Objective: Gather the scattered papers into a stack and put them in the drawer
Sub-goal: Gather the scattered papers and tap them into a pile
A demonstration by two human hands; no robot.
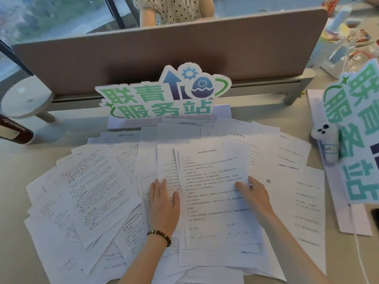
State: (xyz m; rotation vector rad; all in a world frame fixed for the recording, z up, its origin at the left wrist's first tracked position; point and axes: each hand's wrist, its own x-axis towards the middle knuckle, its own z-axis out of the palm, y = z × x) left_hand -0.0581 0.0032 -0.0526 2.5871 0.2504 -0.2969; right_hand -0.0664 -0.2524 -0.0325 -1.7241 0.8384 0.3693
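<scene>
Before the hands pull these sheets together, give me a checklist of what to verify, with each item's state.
1. Left hand placed on the papers: ok, it lies flat with straight fingers on sheets left of centre.
2. Right hand has a hold on the top sheet: ok, its thumb lies on top at the sheet's right edge, the fingers hidden behind it.
3. Papers gathered into one stack: not ok, they lie fanned across the desk at many angles.
4. Sheets near the standing sign free to slide: cannot tell, their far edges run behind its base.
5. Drawer located and open: cannot tell, no drawer is in view.
</scene>
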